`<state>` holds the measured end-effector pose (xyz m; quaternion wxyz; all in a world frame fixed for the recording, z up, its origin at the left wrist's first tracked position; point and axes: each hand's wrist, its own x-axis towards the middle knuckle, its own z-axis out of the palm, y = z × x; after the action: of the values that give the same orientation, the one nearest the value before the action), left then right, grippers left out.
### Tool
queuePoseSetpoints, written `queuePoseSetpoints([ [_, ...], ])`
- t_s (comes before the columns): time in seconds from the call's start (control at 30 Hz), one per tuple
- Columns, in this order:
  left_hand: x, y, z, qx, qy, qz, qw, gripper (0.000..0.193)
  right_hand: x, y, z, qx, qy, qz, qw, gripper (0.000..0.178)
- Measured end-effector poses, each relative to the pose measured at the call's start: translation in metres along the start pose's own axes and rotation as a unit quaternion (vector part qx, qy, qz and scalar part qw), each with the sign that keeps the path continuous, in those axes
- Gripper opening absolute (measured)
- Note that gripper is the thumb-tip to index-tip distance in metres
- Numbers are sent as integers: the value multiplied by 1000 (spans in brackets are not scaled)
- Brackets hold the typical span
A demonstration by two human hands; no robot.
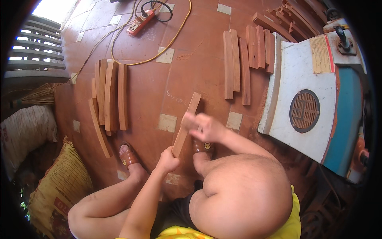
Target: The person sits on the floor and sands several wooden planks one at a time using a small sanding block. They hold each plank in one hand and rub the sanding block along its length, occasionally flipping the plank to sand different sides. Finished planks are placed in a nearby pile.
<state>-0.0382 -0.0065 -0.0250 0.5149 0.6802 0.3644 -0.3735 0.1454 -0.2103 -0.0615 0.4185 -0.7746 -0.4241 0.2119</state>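
At the centre of the dial, a single wooden strip (182,139) is held above the tiled floor (147,93), its far end pointing between twelve and one o'clock. I judge the work on this piece to be under way, since both hands are at it. Other strips lie apart from it: one batch (110,97) between nine and ten o'clock, a second batch (235,59) between one and two, and a further stack (274,26) beyond the latter. Which of these are done and which are left I cannot tell; no visible finish separates them.

Pose: I have the left hand (169,160) clamped around the strip's near end, its forearm extended from seven o'clock. The right hand (207,126) is at the strip's upper half, just off centre toward four o'clock, its forearm reaching in past the bent right knee (242,195). Its fingers look curled but are motion-blurred; whether they close on the wood, or press something against it, I cannot tell. A white-and-teal machine (306,79) stands near three o'clock.
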Motion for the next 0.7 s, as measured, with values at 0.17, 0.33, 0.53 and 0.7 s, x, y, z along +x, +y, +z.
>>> queuePoseSetpoints([
  [0.17, 7, -10, 4, 13, 15, 13, 1000, 31, 10, 16, -4, -5, 12, -24, 1000, 80],
  [0.33, 2, -3, 7, -31, -33, -12, 999, 30, 39, 55, -22, -32, 108, 87, 990, 74],
  [0.53, 5, -10, -1, -38, -34, -3, 999, 29, -9, -30, 10, 3, -116, -58, 992, 79],
  [0.7, 0, -5, 2, -113, -87, 2, 990, 35, 37, 42, -34, -44, 57, 134, 988, 78],
])
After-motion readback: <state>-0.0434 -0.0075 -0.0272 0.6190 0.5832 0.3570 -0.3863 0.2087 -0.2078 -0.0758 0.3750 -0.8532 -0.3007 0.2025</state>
